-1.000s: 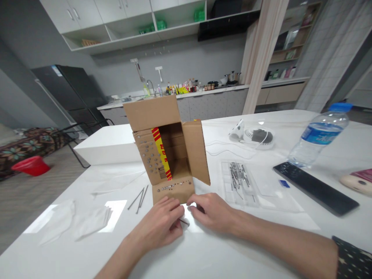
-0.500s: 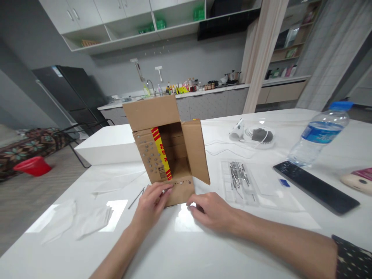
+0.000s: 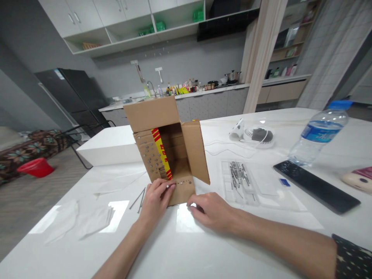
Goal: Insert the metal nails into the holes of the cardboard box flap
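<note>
A cardboard box [image 3: 200, 151] stands open toward me, with rows of nail heads in its left flap and a yellow-red tape strip. Its lower flap [image 3: 181, 197] leans out at the front, with a row of small holes and a few nail heads. My left hand [image 3: 157, 195] is closed, pinching a nail [image 3: 167, 186] against the upper left part of this lower flap. My right hand [image 3: 207, 209] rests on the table by the flap's lower right corner, fingers curled and tips close together; anything between them is hidden. Two loose nails [image 3: 137, 198] lie left of my left hand.
A clear plastic case [image 3: 225, 182] of nails sits right of the box. Farther right are a black phone-like slab [image 3: 316, 188], a water bottle [image 3: 319, 133] and a small blue piece [image 3: 285, 182]. White tissues [image 3: 94, 223] lie at left; a white cable device [image 3: 258, 135] stands behind.
My left hand has shifted slightly right and up along the lower flap with the nail, showing more of the loose nails beside it. My right hand stays in place.
</note>
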Tool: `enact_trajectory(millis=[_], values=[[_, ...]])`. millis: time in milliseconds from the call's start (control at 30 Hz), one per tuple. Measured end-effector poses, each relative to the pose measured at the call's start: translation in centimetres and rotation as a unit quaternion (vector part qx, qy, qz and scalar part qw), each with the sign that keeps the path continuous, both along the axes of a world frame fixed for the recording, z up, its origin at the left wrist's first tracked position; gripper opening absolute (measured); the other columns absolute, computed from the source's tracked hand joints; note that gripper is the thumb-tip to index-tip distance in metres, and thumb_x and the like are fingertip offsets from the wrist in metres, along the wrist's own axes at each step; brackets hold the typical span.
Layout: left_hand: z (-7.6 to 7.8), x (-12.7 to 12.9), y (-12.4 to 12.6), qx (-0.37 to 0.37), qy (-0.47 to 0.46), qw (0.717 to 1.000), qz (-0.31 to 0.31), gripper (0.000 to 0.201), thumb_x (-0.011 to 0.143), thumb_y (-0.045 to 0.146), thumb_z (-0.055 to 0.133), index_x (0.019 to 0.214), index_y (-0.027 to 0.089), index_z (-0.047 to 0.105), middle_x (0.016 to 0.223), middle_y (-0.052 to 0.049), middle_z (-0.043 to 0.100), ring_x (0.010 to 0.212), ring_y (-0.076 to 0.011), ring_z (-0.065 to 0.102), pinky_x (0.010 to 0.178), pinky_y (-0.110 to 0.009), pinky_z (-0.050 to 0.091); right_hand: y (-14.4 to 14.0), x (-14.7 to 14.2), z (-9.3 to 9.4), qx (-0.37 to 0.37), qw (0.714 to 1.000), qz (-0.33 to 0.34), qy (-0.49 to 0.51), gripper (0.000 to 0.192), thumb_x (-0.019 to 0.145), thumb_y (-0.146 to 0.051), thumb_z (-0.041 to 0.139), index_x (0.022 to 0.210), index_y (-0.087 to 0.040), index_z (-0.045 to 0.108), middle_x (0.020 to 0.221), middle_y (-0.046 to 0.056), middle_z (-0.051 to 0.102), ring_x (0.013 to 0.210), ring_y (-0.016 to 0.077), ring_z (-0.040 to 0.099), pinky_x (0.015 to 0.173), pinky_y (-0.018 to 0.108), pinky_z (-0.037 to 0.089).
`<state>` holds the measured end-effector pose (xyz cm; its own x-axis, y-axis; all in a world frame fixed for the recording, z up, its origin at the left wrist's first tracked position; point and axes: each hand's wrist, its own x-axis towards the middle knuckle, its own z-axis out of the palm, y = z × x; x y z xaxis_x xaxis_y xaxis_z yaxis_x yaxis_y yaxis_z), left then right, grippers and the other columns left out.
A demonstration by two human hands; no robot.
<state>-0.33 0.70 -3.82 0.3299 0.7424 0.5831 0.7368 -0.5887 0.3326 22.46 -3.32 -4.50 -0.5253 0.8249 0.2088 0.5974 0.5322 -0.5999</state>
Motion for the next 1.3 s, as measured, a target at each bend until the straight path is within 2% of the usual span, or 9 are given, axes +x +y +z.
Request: enact_trajectory(millis=[233, 467, 600, 700, 767, 967, 1300], values=[[-0.1, 0.3, 0.3, 0.006, 0.024, 1.000, 0.012, 0.022, 0.099, 0.030, 0.050, 0.098, 0.022, 0.071, 0.094, -0.005, 0.071, 0.091, -0.0215, 0.067, 0.077, -0.036, 0.045, 0.1, -0.1, 0.0, 0.003, 1.000, 0.001, -0.003, 0.019, 0.094, -0.023, 0.051, 0.096, -0.021, 0.069, 0.080, 0.002, 0.072, 0.068, 0.0158, 0.063, 0.065, 0.025, 0.039], [0.0, 0.3, 0.4, 0.033, 0.018, 0.999, 0.031, 0.021, 0.096, 0.029, 0.057, 0.114, 0.023, 0.063, 0.095, -0.004, 0.070, 0.086, -0.0204, 0.066, 0.077, -0.035, 0.044, 0.1, -0.2, 0.1, 0.006, 1.000, 0.002, -0.005, 0.019, 0.093, -0.023, 0.051, 0.094, -0.020, 0.070, 0.078, 0.002, 0.072, 0.066, 0.0150, 0.061, 0.064, 0.024, 0.038], [0.1, 0.1, 0.2, 0.061, 0.012, 0.998, 0.028, 0.014, 0.096, 0.027, 0.057, 0.108, 0.022, 0.062, 0.089, -0.002, 0.070, 0.078, -0.0183, 0.065, 0.075, -0.033, 0.043, 0.1, -0.2, -0.1, 0.012, 1.000, 0.002, -0.007, 0.018, 0.092, -0.021, 0.051, 0.092, -0.020, 0.069, 0.076, 0.002, 0.071, 0.064, 0.0145, 0.060, 0.063, 0.024, 0.038], [0.2, 0.1, 0.1, 0.073, 0.016, 0.997, 0.020, 0.007, 0.096, 0.025, 0.056, 0.099, 0.021, 0.062, 0.090, -0.002, 0.072, 0.080, -0.0183, 0.065, 0.075, -0.033, 0.043, 0.1, -0.2, -0.1, 0.010, 1.000, -0.002, -0.009, 0.018, 0.091, -0.020, 0.052, 0.091, -0.020, 0.070, 0.076, 0.002, 0.071, 0.065, 0.0152, 0.061, 0.063, 0.024, 0.038], [0.4, 0.1, 0.1, 0.082, 0.027, 0.996, 0.011, 0.009, 0.097, 0.024, 0.056, 0.096, 0.021, 0.064, 0.092, -0.002, 0.073, 0.082, -0.0185, 0.066, 0.075, -0.034, 0.042, 0.1, -0.1, -0.1, 0.009, 1.000, 0.000, -0.007, 0.018, 0.090, -0.020, 0.052, 0.091, -0.020, 0.070, 0.076, 0.002, 0.072, 0.065, 0.0154, 0.061, 0.063, 0.024, 0.038], [1.0, -0.1, 0.1, 0.106, 0.094, 0.990, 0.001, 0.021, 0.099, 0.029, 0.054, 0.095, 0.022, 0.073, 0.094, -0.004, 0.074, 0.085, -0.0194, 0.065, 0.073, -0.035, 0.041, 0.1, 0.0, -0.2, 0.015, 1.000, 0.004, 0.000, 0.019, 0.089, -0.018, 0.053, 0.091, -0.021, 0.071, 0.078, 0.001, 0.072, 0.065, 0.0147, 0.061, 0.063, 0.024, 0.038], [1.3, -1.8, 0.2, 0.093, 0.110, 0.990, 0.006, 0.015, 0.097, 0.025, 0.056, 0.099, 0.023, 0.071, 0.093, -0.005, 0.072, 0.086, -0.0205, 0.063, 0.073, -0.034, 0.041, 0.1, 0.0, 0.0, 0.010, 1.000, 0.015, 0.010, 0.019, 0.088, -0.017, 0.052, 0.089, -0.021, 0.071, 0.077, 0.000, 0.072, 0.064, 0.0138, 0.060, 0.063, 0.024, 0.038]])
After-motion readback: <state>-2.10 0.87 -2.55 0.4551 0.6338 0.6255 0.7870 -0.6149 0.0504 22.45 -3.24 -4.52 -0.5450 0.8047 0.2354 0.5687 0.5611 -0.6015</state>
